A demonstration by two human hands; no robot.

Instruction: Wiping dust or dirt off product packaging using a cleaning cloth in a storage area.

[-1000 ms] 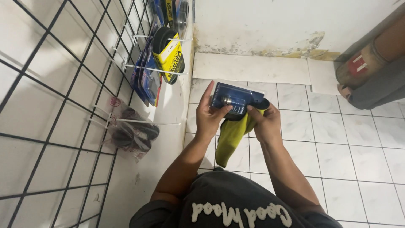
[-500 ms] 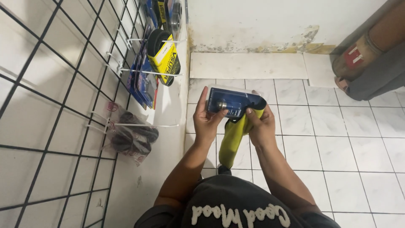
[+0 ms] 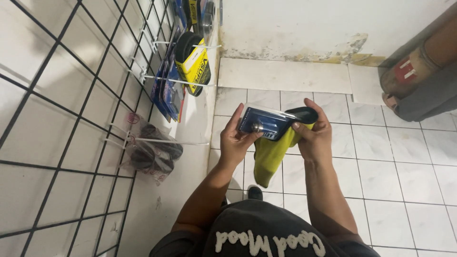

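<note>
Both hands hold a dark blue blister pack (image 3: 265,124) with a small metal part under clear plastic. My left hand (image 3: 235,140) grips its left end, thumb on the face. My right hand (image 3: 314,135) holds its right end together with a yellow-green cloth (image 3: 270,159) that hangs down below the pack. The pack lies roughly level over the white tiled floor (image 3: 381,157).
A black wire grid panel (image 3: 71,109) covers the wall at left, with white hooks carrying a yellow-and-black packaged item (image 3: 195,62), blue carded packs (image 3: 166,90) and a clear bag of dark parts (image 3: 152,152). Another person's leg and sandal (image 3: 419,81) are at the upper right.
The pack and cloth stay in both hands. The view has shifted slightly, and the hands have drawn a little closer to me.
</note>
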